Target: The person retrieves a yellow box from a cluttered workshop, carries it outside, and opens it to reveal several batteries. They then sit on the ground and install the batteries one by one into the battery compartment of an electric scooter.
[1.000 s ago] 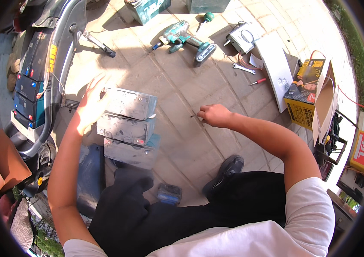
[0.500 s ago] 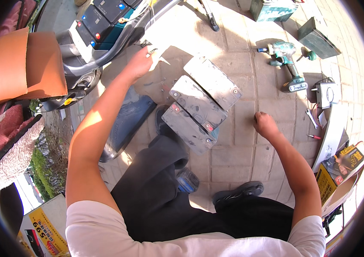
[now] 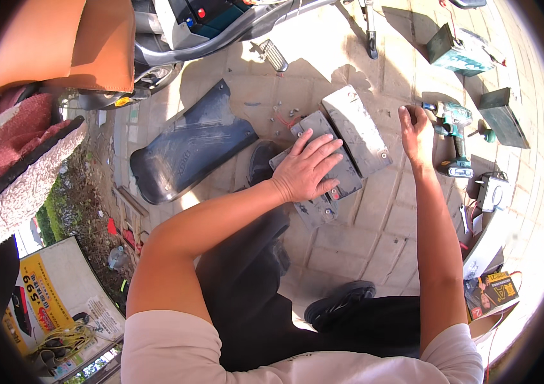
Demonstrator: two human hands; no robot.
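Observation:
My left hand (image 3: pixel 310 168) lies flat with fingers spread on the top of the middle grey, dusty battery (image 3: pixel 350 178). A similar battery (image 3: pixel 356 131) lies along its right side, and a third battery (image 3: pixel 313 214) shows partly beneath my left wrist. My right hand (image 3: pixel 417 133) hovers between the batteries and a teal cordless drill (image 3: pixel 454 128) on the paving. Its fingers are curled in; whatever they may hold is hidden. Red wire ends (image 3: pixel 290 120) stick out by the middle battery's far end.
A dark plastic panel (image 3: pixel 189 150) lies on the left. Beyond it stands a scooter frame (image 3: pixel 214 48), with a ridged foot peg (image 3: pixel 274 56) near it. Two dark batteries (image 3: pixel 505 118) stand at far right. A wrench (image 3: pixel 464 219) and a box (image 3: pixel 490 294) are at right.
My left hand has come from beside the scooter frame onto the middle battery and spread out. My right hand has moved forward toward the drill. The whole view has shifted.

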